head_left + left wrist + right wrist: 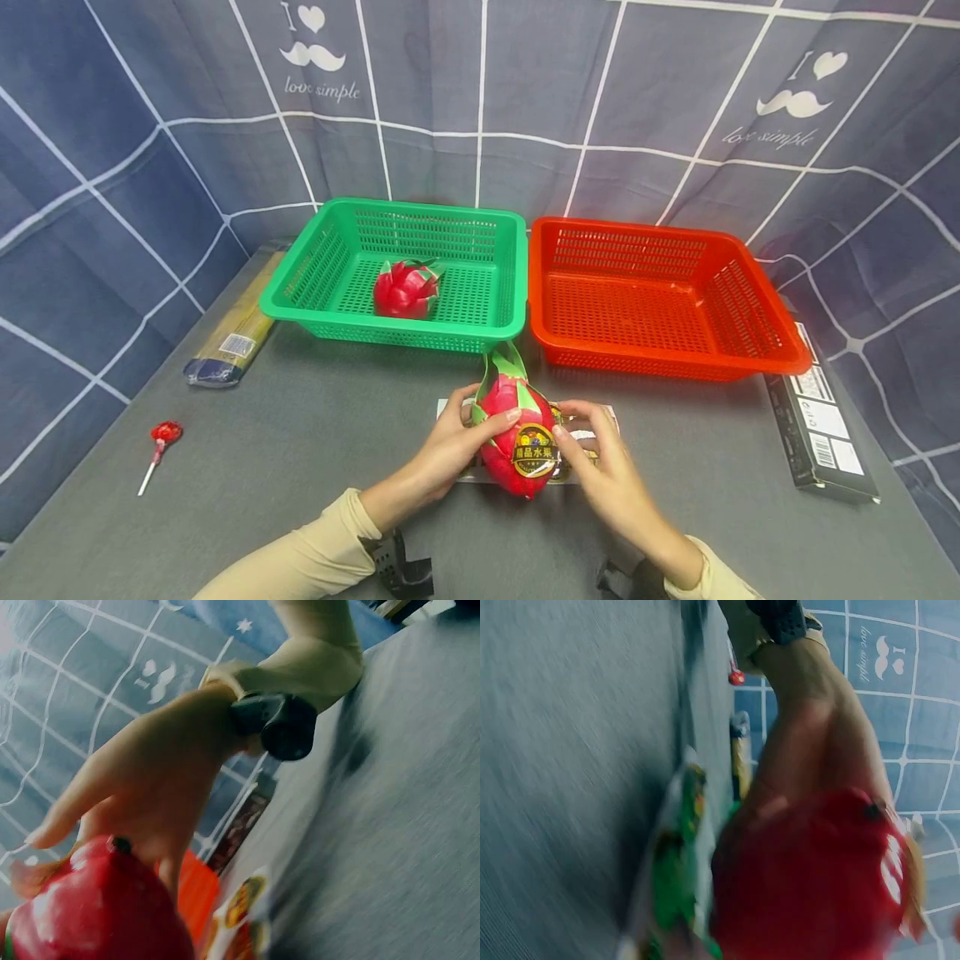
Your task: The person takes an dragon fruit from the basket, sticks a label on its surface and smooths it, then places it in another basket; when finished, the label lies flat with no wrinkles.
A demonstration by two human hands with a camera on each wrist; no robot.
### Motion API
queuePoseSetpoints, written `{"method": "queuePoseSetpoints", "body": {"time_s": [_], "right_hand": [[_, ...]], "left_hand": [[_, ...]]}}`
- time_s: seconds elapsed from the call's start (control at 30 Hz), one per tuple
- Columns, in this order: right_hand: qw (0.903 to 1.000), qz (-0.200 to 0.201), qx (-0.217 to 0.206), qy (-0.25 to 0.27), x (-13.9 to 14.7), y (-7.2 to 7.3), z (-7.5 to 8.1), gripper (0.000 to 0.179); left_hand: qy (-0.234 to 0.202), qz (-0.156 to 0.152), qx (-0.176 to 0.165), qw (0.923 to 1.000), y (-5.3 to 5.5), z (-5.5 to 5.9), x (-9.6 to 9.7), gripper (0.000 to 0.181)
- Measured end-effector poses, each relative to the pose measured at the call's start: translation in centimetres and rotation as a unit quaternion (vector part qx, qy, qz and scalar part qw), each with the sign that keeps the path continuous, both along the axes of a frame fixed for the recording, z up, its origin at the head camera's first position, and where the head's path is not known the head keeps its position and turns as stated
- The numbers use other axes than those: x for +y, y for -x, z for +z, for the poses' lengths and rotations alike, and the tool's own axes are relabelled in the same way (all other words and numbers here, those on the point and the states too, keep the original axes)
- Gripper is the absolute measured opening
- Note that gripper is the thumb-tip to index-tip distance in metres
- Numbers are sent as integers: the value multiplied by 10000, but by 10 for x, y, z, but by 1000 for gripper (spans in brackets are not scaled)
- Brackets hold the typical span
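A red dragon fruit with green leaf tips is held above the table in the head view. My left hand grips its left side, thumb laid across the top. A round black-and-gold sticker lies on the fruit's upper face. My right hand is at the fruit's right side, its thumb at the sticker's edge and its fingers gently bent. Below the fruit lies a sheet of stickers, partly covered. Both wrist views show the dragon fruit close up, with the opposite hand behind it.
A green basket holds another dragon fruit. To its right stands a red basket. A yellow packet and a lollipop lie on the left; a black-and-white box is at the right.
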State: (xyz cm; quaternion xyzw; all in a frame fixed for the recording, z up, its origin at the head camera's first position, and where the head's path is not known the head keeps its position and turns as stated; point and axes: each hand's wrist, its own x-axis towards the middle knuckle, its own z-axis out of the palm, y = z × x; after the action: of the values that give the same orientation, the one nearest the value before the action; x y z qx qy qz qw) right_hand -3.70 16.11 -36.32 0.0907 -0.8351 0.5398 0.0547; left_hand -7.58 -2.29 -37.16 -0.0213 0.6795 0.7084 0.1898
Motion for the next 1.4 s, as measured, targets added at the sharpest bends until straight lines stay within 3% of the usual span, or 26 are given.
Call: {"method": "queuePoseSetpoints", "body": {"time_s": [0.17,0.37,0.53,0.7,0.77,0.9,1.0,1.13,1.27,1.4], "right_hand": [[9945,128,-908,515,-8,-6,-8,45],[9906,-79,-1097,812,-18,-9,-22,47],[9863,-319,-1211,1076,-24,-12,-28,48],[9810,-184,-1237,1485,-26,-14,-30,47],[9718,67,-1290,1970,-24,-12,-38,43],[9514,476,-1339,2731,-23,-11,-46,41],[9647,281,-1196,2331,-26,-13,-40,43],[9812,-171,-1135,1549,-29,-15,-33,44],[9826,-326,-1200,1383,-30,-15,-32,42],[9824,-326,-1178,1414,-30,-14,-32,42]], "left_hand": [[-170,280,260,9991,-5,-15,7,81],[-554,436,110,9975,-2,-37,12,80],[-747,452,96,9961,-6,-33,13,81],[-608,551,36,9966,-9,-28,14,82],[-558,593,-11,9967,-8,-31,14,82],[-485,620,-1,9969,-11,-25,14,78],[-455,613,95,9970,-16,-15,13,75],[-456,589,278,9968,-17,-13,13,75],[-439,566,310,9969,-17,-14,13,76],[-457,555,94,9974,-15,-18,12,80]]}}
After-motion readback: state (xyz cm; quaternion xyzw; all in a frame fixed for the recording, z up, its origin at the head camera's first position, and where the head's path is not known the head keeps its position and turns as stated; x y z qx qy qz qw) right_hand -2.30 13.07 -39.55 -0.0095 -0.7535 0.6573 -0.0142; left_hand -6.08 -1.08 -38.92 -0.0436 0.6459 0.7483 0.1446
